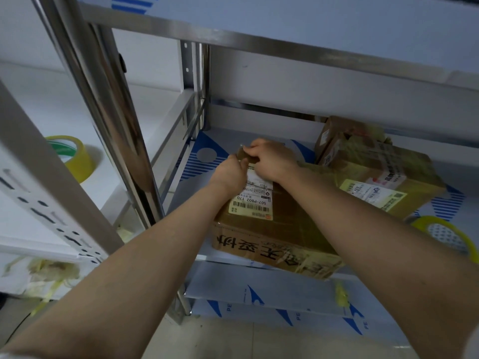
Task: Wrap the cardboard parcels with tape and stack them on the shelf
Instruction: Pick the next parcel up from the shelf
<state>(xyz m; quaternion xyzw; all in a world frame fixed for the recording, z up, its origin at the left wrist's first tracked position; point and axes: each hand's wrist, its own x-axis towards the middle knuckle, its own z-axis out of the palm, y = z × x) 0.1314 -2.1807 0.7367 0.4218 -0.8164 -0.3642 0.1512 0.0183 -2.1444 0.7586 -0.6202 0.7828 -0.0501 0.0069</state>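
A brown cardboard parcel [280,229] with a white barcode label lies on the middle steel shelf [197,187], its front edge overhanging the shelf. Both arms reach over it to its far end. My left hand [230,174] and my right hand [272,159] meet there with fingers curled, pinching what looks like a strip of tape at the parcel's far edge. A taped parcel [383,182] with yellow labels lies to the right, and a smaller taped box [344,141] sits on it. A yellow tape roll [451,237] lies at the right edge.
A second yellow tape roll [75,156] stands on the white surface to the left, beyond a shiny steel upright [103,99]. The upper shelf [259,42] hangs close overhead. A lower shelf [285,301] with blue-printed film and bits of crumpled tape lies below.
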